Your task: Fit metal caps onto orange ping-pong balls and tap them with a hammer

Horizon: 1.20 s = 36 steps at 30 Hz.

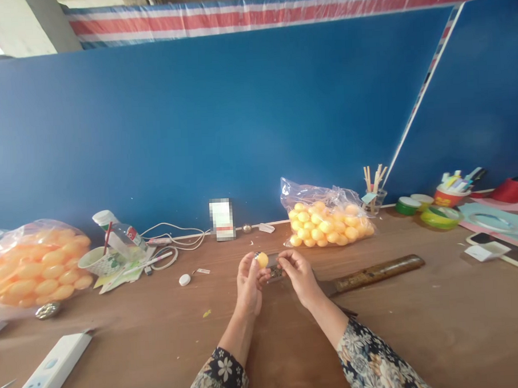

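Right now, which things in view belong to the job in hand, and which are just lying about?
Likely in the job:
yellow ball, held in the left hand
bag of yellow balls
perhaps the wooden-handled tool, partly hidden

Probably just lying about:
power strip
plastic bottle
pen tub

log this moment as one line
left hand: holds yellow ball; right hand: beside it, contents unclear; beyond: bag of yellow balls

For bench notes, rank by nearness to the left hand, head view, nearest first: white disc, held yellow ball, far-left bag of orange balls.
1. Yellow ball, held in the left hand
2. White disc, left of the hand
3. Bag of orange balls, far left
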### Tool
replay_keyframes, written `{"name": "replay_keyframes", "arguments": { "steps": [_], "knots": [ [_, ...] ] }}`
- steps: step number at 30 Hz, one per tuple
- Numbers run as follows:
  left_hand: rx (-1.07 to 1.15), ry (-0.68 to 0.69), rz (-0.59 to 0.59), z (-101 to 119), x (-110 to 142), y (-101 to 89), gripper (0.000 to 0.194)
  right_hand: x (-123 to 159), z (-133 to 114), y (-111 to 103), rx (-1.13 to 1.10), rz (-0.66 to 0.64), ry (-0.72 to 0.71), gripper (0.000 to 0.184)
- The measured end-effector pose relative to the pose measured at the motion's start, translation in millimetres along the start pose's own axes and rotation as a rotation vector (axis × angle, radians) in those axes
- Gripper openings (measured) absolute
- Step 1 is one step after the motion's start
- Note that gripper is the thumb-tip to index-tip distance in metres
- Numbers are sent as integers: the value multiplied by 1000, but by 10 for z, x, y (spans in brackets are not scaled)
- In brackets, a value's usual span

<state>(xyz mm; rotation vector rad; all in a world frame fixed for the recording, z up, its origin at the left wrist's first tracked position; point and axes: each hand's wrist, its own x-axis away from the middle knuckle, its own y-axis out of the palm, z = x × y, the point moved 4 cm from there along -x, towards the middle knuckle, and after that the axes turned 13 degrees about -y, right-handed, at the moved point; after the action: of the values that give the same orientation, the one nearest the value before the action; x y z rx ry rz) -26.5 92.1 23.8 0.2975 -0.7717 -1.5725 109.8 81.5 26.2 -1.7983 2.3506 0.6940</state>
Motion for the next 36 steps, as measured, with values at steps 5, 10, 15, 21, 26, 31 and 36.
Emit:
{"name": "replay_keyframes", "arguments": {
  "steps": [5,10,15,21,26,31,36],
  "knots": [
    [-18,14,-8,-6,-39,-17,41,34,-11,68,-310,-22,143,21],
    [-69,20,-25,-21,-24,-7,47,59,-25,134,-418,-68,189,19],
    [-175,64,-30,-14,9,7,40,60,-1,146,-441,-108,177,15],
    [-198,96,-46,-12,5,10,34,66,6,151,-442,-129,168,15],
    [-216,112,-15,-2,18,23,38,67,-12,169,-434,-150,160,17],
    [-221,114,-13,6,33,46,37,72,-45,176,-426,-167,151,17],
    [-210,107,-2,-3,28,43,41,80,-37,171,-400,-148,167,19]
  ]
}}
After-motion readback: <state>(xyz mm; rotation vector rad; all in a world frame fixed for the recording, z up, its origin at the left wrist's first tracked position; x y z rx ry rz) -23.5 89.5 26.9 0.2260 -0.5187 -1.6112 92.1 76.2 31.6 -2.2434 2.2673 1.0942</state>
